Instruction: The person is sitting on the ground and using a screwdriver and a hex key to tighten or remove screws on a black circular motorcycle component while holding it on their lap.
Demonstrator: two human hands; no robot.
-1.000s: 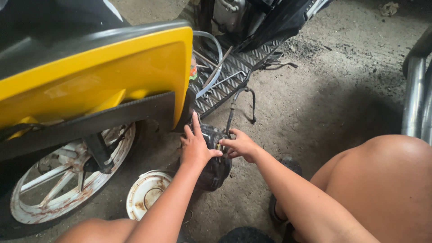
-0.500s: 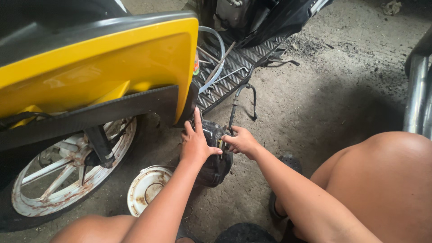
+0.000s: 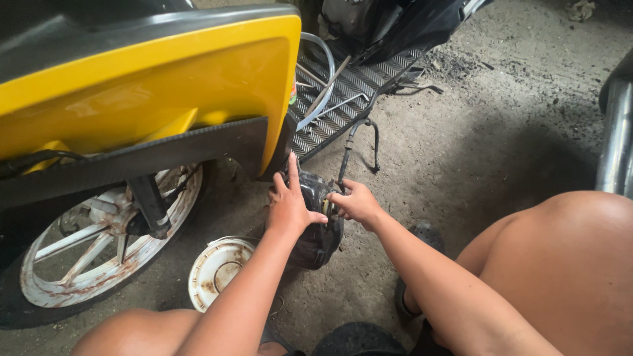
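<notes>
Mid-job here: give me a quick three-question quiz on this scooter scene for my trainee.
1. True or false: the left hand lies flat on the black part.
2. What does the right hand pinch? A) the black part's edge B) the white dish C) the wheel
3. What colour is the panel above the wheel?

Key: 1 true; 2 A; 3 yellow.

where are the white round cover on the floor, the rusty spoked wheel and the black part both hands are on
white round cover [image 3: 221, 271], head view, on its dished face.
rusty spoked wheel [image 3: 79, 264], head view, on a white spoke.
black part [image 3: 316, 240], head view, on its lower dark body below the hands.
</notes>
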